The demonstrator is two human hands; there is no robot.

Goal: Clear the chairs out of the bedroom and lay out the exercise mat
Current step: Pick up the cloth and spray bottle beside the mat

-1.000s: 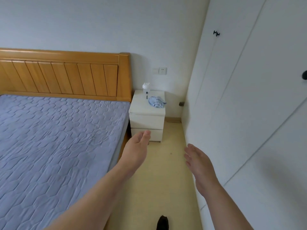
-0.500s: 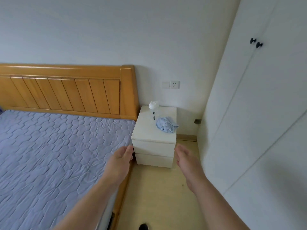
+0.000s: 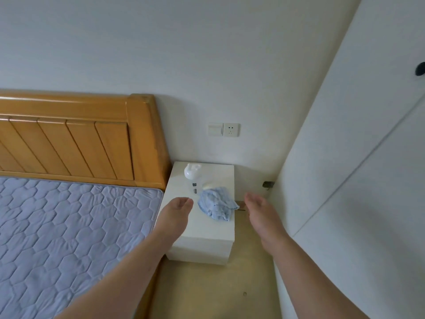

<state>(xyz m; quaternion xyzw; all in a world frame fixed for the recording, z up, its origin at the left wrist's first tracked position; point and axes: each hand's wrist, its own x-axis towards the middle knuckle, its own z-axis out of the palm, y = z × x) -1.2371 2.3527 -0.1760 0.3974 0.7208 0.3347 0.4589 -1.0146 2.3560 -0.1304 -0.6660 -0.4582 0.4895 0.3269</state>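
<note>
Left hand (image 3: 174, 215): held out flat over the left edge of the desk (image 3: 207, 233), fingers straight and together, nothing gripped.
Right hand (image 3: 259, 215): extended over the floor (image 3: 218, 291) just right of the desk, fingers straight, nothing held.
Desk: white, with drawer fronts, set between the bed (image 3: 69, 226) and the wardrobe (image 3: 345, 157).
Blue cloth (image 3: 216, 206): crumpled on the desk top, seen between the two hands, overhanging the right edge.
White bottle (image 3: 192, 174): stood upright behind the cloth, near the wall.
Headboard (image 3: 69, 139): slatted wood, placed against the wall.
Wall socket (image 3: 230, 130): mounted above the desk.
Chairs and exercise mat: their place cannot be told from this view.
</note>
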